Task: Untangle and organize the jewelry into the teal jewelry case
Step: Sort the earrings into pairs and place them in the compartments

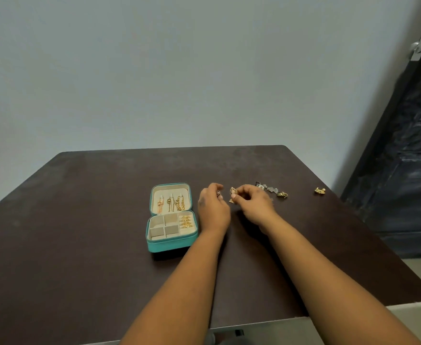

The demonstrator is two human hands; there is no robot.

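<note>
The teal jewelry case [154, 246] lies open on the dark table [80, 220]. Gold chains [172, 201] hang in its lid, and gold rings [186, 221] sit in its right-hand slot. Just right of the case, my left hand [213, 210] pinches a small reddish bead-like piece [218, 193]. My right hand [253, 204] pinches a gold filigree earring [233, 191] beside it. A second gold piece [231, 201] lies on the table under the earring. Both hands hover close together above the table.
A short row of silver and gold jewelry pieces [271, 189] lies right of my right hand. A lone gold piece [320, 191] sits near the table's right edge. A dark door with a metal knob [416, 47] stands at the far right.
</note>
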